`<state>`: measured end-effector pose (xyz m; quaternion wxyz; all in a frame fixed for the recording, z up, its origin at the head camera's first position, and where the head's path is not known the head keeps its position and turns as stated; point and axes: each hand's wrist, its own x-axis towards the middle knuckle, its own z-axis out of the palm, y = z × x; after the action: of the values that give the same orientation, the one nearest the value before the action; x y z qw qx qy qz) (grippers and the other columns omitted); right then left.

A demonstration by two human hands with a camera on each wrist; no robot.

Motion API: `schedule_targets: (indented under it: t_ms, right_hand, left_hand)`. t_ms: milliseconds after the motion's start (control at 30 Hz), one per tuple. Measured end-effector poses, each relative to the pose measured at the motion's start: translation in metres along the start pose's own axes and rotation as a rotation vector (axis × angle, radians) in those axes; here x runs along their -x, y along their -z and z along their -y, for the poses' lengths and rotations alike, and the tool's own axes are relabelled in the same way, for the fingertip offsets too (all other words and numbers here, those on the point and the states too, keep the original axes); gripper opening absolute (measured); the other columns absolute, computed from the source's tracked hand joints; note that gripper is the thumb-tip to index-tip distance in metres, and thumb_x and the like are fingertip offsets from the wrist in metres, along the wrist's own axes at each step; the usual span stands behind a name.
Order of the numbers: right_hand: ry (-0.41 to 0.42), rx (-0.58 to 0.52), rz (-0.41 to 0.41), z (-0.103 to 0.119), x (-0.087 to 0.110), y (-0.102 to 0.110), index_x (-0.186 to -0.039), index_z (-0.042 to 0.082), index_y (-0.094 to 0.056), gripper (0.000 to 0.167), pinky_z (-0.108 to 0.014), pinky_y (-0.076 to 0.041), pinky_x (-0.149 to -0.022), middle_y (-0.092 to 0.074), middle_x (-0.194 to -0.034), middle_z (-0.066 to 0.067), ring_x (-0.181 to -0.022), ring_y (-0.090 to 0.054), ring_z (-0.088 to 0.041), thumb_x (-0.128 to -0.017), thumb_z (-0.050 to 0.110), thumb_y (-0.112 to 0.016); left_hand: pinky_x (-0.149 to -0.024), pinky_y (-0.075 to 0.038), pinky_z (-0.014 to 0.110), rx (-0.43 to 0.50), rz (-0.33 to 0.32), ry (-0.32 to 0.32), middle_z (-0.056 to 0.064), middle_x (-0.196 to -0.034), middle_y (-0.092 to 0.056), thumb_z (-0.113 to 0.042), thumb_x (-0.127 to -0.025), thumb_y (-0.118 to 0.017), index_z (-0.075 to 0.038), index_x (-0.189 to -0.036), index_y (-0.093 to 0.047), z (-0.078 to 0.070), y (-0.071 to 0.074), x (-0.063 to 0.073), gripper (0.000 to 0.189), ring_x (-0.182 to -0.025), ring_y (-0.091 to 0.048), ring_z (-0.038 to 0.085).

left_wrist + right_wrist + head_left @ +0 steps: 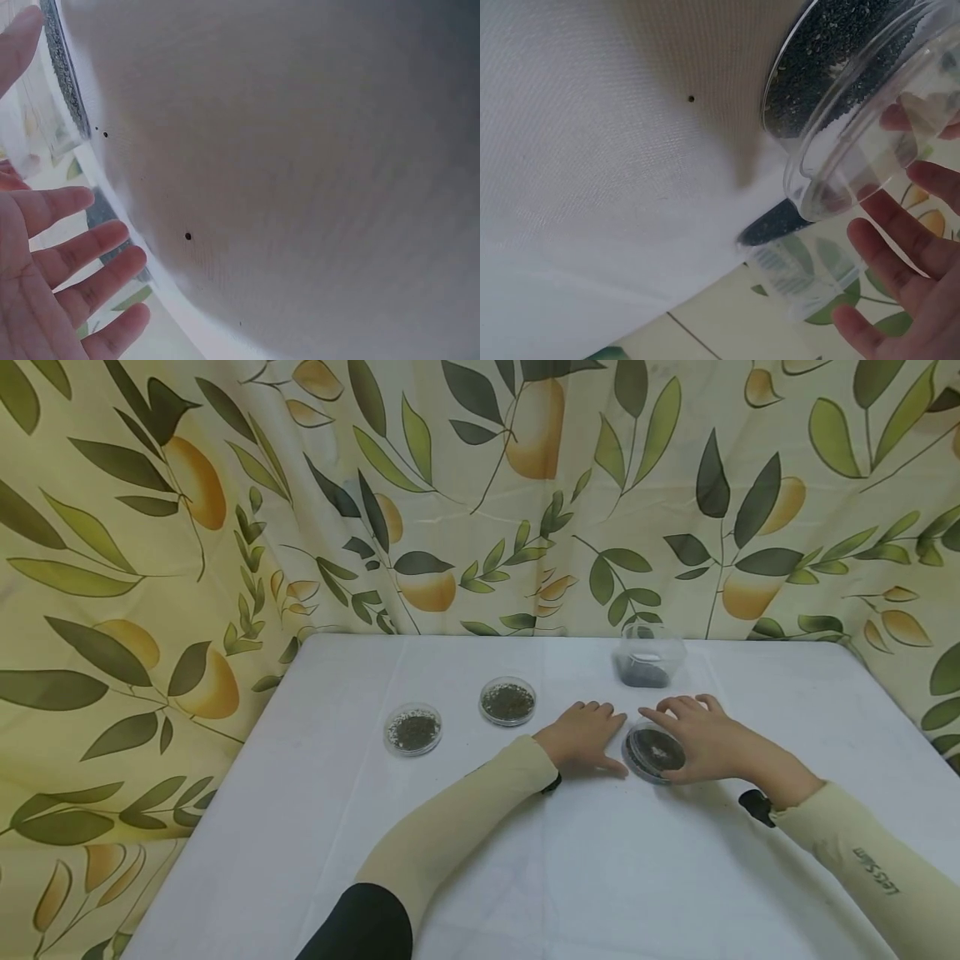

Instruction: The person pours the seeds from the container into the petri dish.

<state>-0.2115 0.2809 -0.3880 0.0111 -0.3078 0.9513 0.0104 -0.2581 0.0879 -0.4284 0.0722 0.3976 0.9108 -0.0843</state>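
Note:
My right hand (708,742) grips a clear round lid (832,196) by its edge, thumb and index finger spread across it. Under the lid is a petri dish (647,752) of dark, grainy material; in the right wrist view the lid sits a little off the dish, at an angle. Just left of this dish, my left hand (581,735) is held low over the table, its fingers extended and holding nothing. In the left wrist view, its thumb is near the dish's side (66,75).
Two more petri dishes with dark grains, one at the left (413,729) and one farther back (507,701), stand on the white-covered table (525,877). A clear plastic tub (647,662) with dark contents is near the back edge. Loose dark specks dot the cloth.

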Motion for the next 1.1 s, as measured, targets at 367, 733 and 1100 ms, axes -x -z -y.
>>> schedule_targets:
  t_ms: [367,733,1100]
  right_hand:
    - [-0.009,-0.037,-0.001,-0.002,-0.003,-0.009,-0.130,0.004,-0.051,0.082,-0.063,-0.031,-0.092,-0.057,-0.117,-0.017,-0.112,-0.051,-0.037,-0.064,0.043,-0.079]
    - [-0.007,-0.054,0.001,-0.001,0.001,-0.011,-0.130,0.004,-0.051,0.082,-0.062,-0.032,-0.091,-0.058,-0.117,-0.015,-0.110,-0.053,-0.034,-0.064,0.042,-0.080]
    - [0.027,-0.041,-0.038,-0.001,0.002,-0.013,-0.125,0.008,-0.055,0.075,-0.063,-0.033,-0.090,-0.058,-0.114,-0.013,-0.107,-0.054,-0.033,-0.064,0.044,-0.080]
  left_hand:
    - [-0.111,-0.028,0.029,0.018,0.019,0.023,-0.002,-0.146,-0.036,-0.074,-0.081,-0.044,-0.021,-0.149,-0.026,0.000,-0.001,-0.002,0.087,-0.133,-0.036,0.014]
    - [-0.110,-0.029,0.028,-0.001,0.003,0.035,-0.003,-0.144,-0.038,-0.074,-0.081,-0.043,-0.023,-0.149,-0.026,-0.002,-0.003,-0.005,0.087,-0.133,-0.036,0.014]
    - [-0.110,-0.029,0.029,0.009,-0.001,0.033,-0.003,-0.142,-0.040,-0.073,-0.082,-0.044,-0.023,-0.147,-0.028,-0.003,-0.003,-0.004,0.084,-0.131,-0.037,0.014]
